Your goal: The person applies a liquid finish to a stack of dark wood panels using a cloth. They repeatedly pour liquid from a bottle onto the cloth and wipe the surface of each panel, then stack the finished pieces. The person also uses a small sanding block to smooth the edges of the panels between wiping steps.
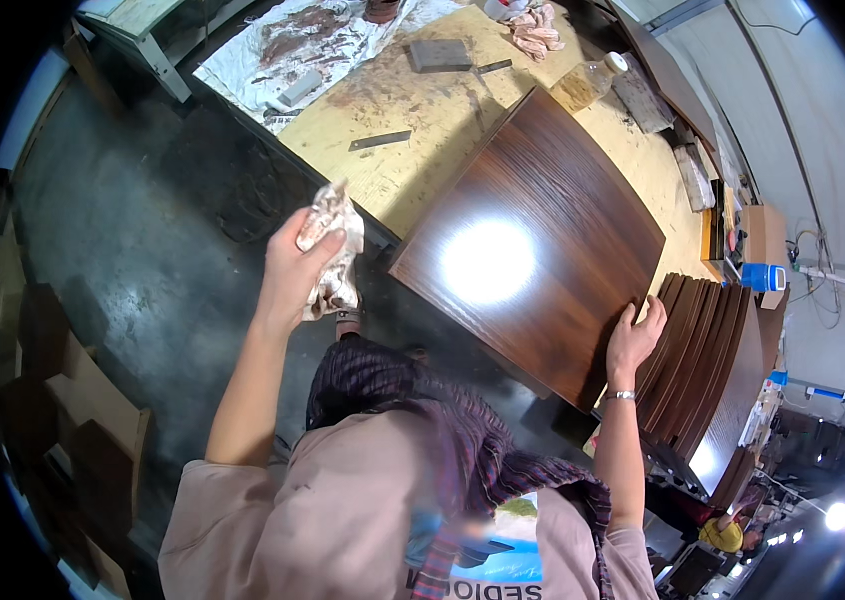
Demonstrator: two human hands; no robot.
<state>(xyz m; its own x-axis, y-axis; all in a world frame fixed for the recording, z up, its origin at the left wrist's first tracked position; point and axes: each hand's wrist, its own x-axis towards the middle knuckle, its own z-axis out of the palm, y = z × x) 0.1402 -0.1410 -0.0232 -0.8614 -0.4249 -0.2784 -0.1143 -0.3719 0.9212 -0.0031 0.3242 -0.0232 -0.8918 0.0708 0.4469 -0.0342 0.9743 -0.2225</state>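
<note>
My left hand is closed around a crumpled, brown-stained white rag, held in the air left of the table's front edge. A glossy dark brown wood panel lies on the workbench, its near part jutting past the edge. A bright lamp reflection shows on its surface. My right hand rests at the panel's right near edge, its fingers along that edge and the thumb by the top face. Just right of that hand stands a row of similar brown panels.
On the light wooden workbench lie a flat metal blade, a dark rectangular block and a grey block on a stained white sheet. A plastic bottle with yellowish liquid stands behind the panel. Boards lean at the left.
</note>
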